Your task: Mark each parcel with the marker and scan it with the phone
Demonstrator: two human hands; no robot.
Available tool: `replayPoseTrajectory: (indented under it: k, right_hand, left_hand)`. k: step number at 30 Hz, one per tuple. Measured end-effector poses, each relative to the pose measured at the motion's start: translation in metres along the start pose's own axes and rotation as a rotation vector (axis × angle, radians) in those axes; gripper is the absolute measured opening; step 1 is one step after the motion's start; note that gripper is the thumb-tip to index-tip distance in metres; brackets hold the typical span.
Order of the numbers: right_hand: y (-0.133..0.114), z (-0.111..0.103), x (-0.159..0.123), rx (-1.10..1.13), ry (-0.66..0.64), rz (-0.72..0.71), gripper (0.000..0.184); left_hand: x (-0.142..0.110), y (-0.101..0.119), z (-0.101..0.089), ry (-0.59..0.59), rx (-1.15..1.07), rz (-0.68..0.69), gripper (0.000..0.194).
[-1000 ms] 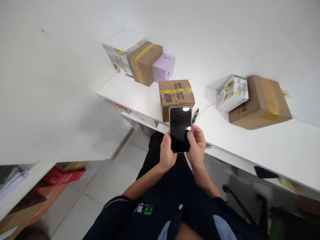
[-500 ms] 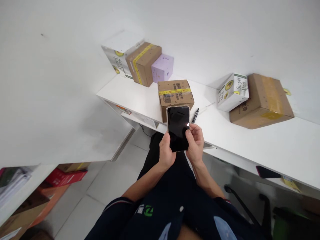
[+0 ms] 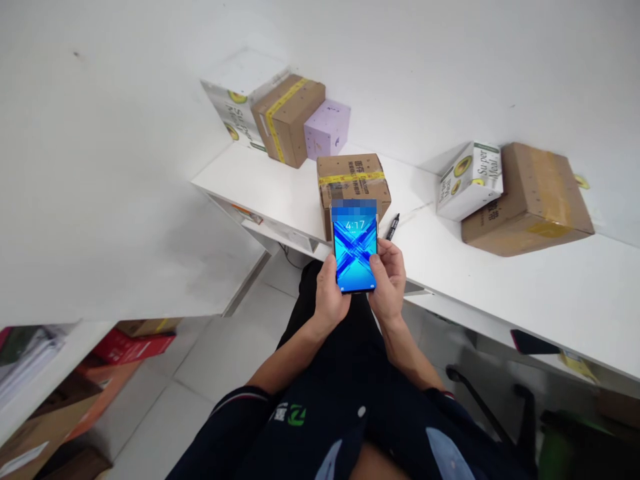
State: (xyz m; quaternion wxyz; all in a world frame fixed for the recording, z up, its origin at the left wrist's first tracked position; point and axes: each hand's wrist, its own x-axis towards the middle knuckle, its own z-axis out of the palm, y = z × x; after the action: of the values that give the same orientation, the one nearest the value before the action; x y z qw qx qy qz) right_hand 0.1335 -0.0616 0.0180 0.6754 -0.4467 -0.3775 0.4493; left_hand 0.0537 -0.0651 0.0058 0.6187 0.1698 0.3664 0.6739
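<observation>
A smartphone [image 3: 355, 257] is held upright between both hands, its screen lit blue with the time 4:17 showing. My left hand [image 3: 330, 293] grips its left edge, thumb along the side. My right hand [image 3: 389, 279] grips the right edge, with its thumb at the edge of the screen. Behind the phone, a brown cardboard box [image 3: 355, 165] with yellow tape sits near the front of the white desk; the phone hides part of it. A black marker [image 3: 393, 227] lies on the desk just beyond my right hand.
On the white desk [image 3: 530, 293], a taped brown box [image 3: 289, 113], a lilac box [image 3: 327, 130] and a white avocado-print box [image 3: 240, 120] stand at the far left. Another avocado-print box [image 3: 470, 181] leans by a large carton [image 3: 530, 200] at right. A chair [image 3: 493, 413] is below.
The phone's screen has gone from black to lit, showing a blue lock screen. Both hands keep their hold on it, and the view has shifted slightly.
</observation>
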Motion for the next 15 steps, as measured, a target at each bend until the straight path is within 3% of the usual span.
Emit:
replayPoseTrajectory:
  k: [15]
  right_hand:
    - [0.0028,0.0007,0.0023,-0.042,0.021,-0.016,0.033]
  left_hand:
    - [0.0019,0.0007,0.0018,-0.002,-0.03,0.011,0.039]
